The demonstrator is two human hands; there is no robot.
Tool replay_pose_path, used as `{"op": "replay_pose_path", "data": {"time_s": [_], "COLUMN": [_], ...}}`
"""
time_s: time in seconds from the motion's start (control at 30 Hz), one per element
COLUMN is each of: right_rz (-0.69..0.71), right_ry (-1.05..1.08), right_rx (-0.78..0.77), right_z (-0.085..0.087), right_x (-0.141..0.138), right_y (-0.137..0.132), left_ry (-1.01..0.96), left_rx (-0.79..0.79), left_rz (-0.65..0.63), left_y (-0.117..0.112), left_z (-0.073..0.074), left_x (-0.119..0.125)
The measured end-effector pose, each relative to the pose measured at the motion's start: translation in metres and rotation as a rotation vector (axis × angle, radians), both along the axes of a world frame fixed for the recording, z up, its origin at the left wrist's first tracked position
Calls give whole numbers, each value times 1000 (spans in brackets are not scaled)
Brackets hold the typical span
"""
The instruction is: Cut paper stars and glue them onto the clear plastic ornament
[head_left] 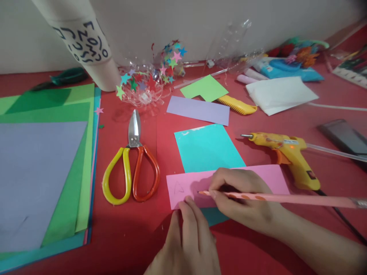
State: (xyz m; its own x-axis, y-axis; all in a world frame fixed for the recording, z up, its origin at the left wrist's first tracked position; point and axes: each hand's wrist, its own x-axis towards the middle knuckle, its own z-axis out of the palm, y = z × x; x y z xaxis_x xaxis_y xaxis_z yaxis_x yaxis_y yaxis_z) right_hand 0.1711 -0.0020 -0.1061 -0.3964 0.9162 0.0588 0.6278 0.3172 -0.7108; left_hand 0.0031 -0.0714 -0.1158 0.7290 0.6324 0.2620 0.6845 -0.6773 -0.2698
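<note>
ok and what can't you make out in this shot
All in the head view:
Pink paper: partly hidden under the right hand.
Turquoise paper: partly covered by the pink paper.
Pencil: far end cut off by the right edge.
Left hand: wrist cut off by the bottom edge.
Paper stack: cut off by the left edge.

Bare left hand [190, 242], slim fingers [189, 219], bare right forearm [312, 238]

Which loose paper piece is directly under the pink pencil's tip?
The long pink paper strip; the turquoise paper lies partly beneath it, the lavender paper strip and lime-green paper farther back.
</note>
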Motion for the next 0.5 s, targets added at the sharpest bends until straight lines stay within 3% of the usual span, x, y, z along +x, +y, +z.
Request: {"op": "replay_pose_path", "data": {"time_s": [0.5], "right_rz": [10], "right_ry": [-31], "right_rx": [40], "right_z": [1], "right_x": [-1], "right_y": [-1], "left_ry": [-3], "left_rx": [40], "left_rz": [-54], "left_y": [4], "left_z": [1], "left_x": [0]}}
